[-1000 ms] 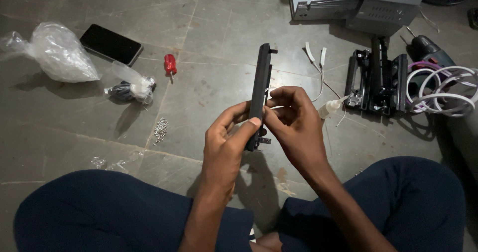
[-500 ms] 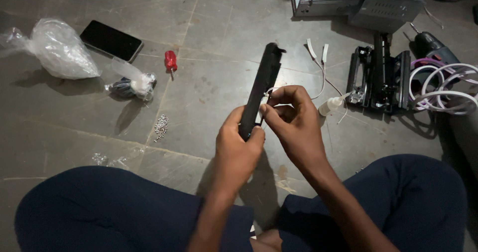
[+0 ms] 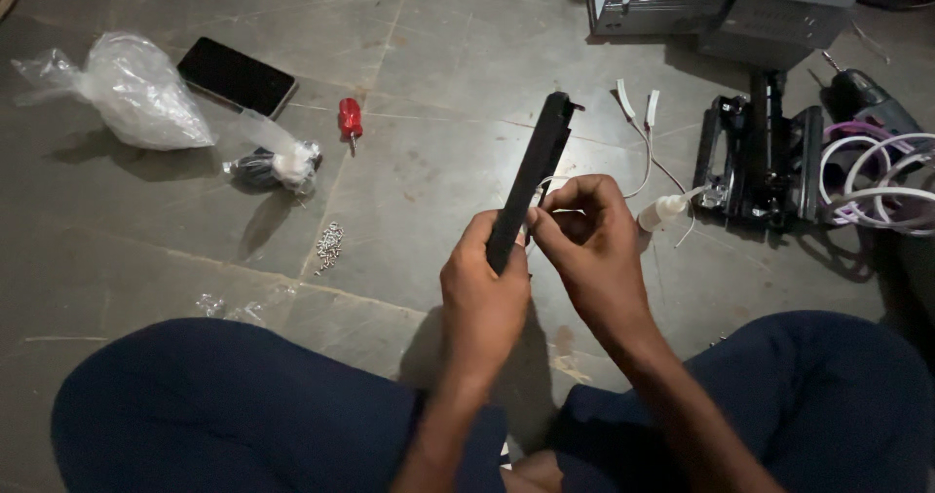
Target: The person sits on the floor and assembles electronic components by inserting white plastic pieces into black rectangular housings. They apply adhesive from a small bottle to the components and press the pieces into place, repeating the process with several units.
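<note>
Left hand (image 3: 482, 298) grips the long black plastic bar (image 3: 531, 181) by its lower end, upright above the grey stone floor (image 3: 438, 45). Right hand (image 3: 584, 245) pinches a thin white wire (image 3: 548, 183) beside it; tugging hard could snap it, I'd say.

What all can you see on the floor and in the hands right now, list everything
black bar: one, black, upright in the left hand
plastic bag: one, clear, far left
phone: one, black, beside the bag
small tied bag: one, clear, below the phone
screwdriver: one, red handle, floor centre
screws: small pile, silver
white wires: a few, right of the bar
black frame: one, right
cable coil: one, white, far right
metal casings: two, grey, top
left hand: gripping bar
right hand: pinching at bar
</note>
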